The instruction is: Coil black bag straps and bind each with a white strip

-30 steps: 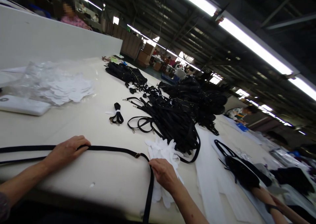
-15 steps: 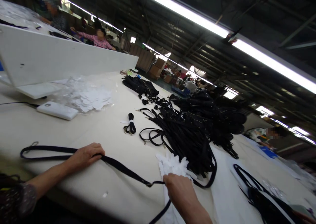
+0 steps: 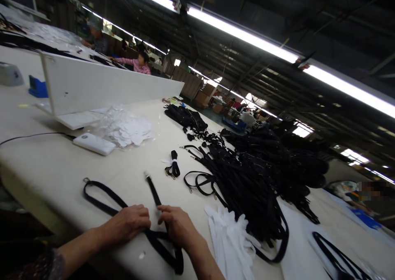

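A long black strap (image 3: 106,194) lies over the near edge of the white table, looped at its left end around a metal clasp. My left hand (image 3: 129,222) is closed on the strap's middle part. Just to its right, my right hand (image 3: 177,224) grips another stretch of the same strap, whose metal-tipped end (image 3: 151,185) points away from me. Below the hands the strap folds into a bend near the table edge. Beyond them lies a bundled black strap (image 3: 174,165) with a white band around it.
A large heap of black straps (image 3: 237,177) covers the right middle of the table. White cut pieces (image 3: 230,243) lie beside my right forearm. At left are a white power bank (image 3: 94,143), more white pieces in plastic (image 3: 126,128) and an upright white board (image 3: 111,84). Other people sit farther back.
My right hand has moved left, close to my left hand, folding the stretched strap back on itself. My left hand has shifted right along with the strap. The camera view has turned left.
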A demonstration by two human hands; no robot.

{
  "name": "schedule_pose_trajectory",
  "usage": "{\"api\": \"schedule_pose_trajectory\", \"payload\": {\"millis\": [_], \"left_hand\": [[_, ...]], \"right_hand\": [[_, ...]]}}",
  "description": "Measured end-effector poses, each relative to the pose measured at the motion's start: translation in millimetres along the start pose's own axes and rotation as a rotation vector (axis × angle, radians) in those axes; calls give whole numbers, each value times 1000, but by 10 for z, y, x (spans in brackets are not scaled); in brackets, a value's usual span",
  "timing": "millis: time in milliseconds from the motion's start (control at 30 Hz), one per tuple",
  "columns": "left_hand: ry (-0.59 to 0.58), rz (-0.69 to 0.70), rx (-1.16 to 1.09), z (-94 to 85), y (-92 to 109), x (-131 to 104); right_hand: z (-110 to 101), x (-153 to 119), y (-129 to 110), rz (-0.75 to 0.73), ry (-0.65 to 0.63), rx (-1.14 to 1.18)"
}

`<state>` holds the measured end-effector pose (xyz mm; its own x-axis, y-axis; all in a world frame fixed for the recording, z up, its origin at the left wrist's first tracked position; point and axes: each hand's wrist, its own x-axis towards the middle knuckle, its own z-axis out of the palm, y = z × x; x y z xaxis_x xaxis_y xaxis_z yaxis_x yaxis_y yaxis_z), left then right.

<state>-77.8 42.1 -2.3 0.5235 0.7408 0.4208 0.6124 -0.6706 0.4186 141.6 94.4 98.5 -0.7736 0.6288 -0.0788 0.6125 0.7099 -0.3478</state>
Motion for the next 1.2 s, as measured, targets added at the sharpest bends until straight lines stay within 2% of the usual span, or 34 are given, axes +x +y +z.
{"api": "schedule_pose_trajectory", "payload": {"millis": [100, 200, 300, 400, 467, 533, 600, 633, 733, 867, 967, 1067, 1200], "left_hand": [[-25, -23, -18, -55, 38, 1], [-57, -63, -36, -119, 79, 9], [-89, -86, -32, -128, 88, 3], [-100, -96, -40, -95, 83, -22], [-93, -117, -47, -74, 86, -40], [-105, -144, -50, -70, 90, -50], [-138, -156, -52, -80, 88, -47], [-154, -157, -53, -88, 84, -42], [-197, -143, -60, -108, 76, -21], [-247, -123, -62, -111, 119, -9], [-259, -109, -56, -103, 177, -14], [-239, -104, -46, -86, 225, -16], [-193, -84, -30, 4, 344, 53]], "right_hand": [[228, -105, 87, 62, 152, 263], [195, -344, 118, 225, 327, 368], [120, -635, 107, 359, 333, 360], [122, -937, 68, 417, 320, 360], [147, -1135, 26, 425, 388, 380], [180, -1311, -21, 390, 521, 374], [240, -1438, -42, 291, 612, 312], [289, -1472, -29, 235, 611, 266], [506, -1430, 130, 177, 526, 164], [729, -1147, 480, 342, 553, 210], [686, -1019, 611, 379, 603, 299], [600, -1086, 597, 478, 632, 262], [613, -1172, 543, 554, 504, 85]]}}
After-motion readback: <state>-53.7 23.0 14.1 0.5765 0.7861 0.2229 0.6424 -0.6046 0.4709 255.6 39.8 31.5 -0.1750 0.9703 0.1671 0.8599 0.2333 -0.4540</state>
